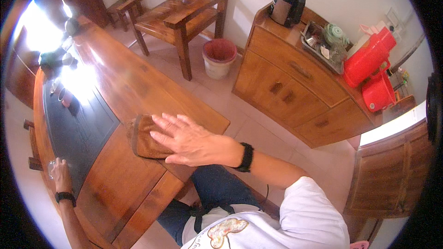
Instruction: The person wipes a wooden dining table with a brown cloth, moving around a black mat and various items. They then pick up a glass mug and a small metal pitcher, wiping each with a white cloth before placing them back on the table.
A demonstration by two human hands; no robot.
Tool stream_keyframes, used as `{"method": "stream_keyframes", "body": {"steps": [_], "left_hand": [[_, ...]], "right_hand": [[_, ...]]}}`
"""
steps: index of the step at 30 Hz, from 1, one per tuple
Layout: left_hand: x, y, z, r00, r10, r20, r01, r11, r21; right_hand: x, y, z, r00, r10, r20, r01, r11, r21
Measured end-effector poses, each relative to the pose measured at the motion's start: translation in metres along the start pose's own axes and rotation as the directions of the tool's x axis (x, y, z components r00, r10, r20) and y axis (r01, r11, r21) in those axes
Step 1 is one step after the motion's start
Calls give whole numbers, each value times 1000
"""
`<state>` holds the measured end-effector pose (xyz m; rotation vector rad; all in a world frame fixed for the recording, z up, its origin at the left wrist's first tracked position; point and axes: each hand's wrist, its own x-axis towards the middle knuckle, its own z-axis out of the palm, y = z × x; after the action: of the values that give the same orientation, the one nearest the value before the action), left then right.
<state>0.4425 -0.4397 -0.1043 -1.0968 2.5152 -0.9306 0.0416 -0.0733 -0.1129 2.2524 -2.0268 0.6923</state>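
My right hand [188,141] lies flat, fingers a little apart, on a folded brown cloth [147,141] with a dark edge. The cloth rests on the wooden tabletop [121,173], close to the corner nearest me. Over at the far left, my left hand [61,176] has its fingers around a small clear glass cup [51,168], beside the table's dark inset panel [83,141]. The hand partly hides the cup. Both wrists wear black bands.
A pinkish cup [65,98] stands on the panel in window glare. Beyond the table are a wooden armchair [180,14] and a waste bin [218,58]. At right, a wooden cabinet [283,76] bears a black appliance [289,1], a metal tray [322,55] and a red thermos [370,57].
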Motion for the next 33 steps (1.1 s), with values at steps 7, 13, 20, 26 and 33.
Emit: {"method": "stream_keyframes", "body": {"steps": [7,13,20,26,33], "left_hand": [[-11,-48,86,974,67,-217,-53,996,71],[7,-16,32,999,3,-43,-1,998,65],[-2,-26,31,999,32,31,-33,999,40],[2,-2,-33,990,33,136,-19,994,-104],[-76,-132,35,886,-464,2,293,556,-778]], "right_hand": [[-48,78,-88,770,364,-524,-267,930,253],[-174,219,-112,376,575,-726,-598,749,284],[-253,306,-165,291,446,-846,-825,565,14],[-277,343,-201,435,403,-805,-857,459,-233],[-256,379,-200,379,725,-575,-918,215,-333]]}}
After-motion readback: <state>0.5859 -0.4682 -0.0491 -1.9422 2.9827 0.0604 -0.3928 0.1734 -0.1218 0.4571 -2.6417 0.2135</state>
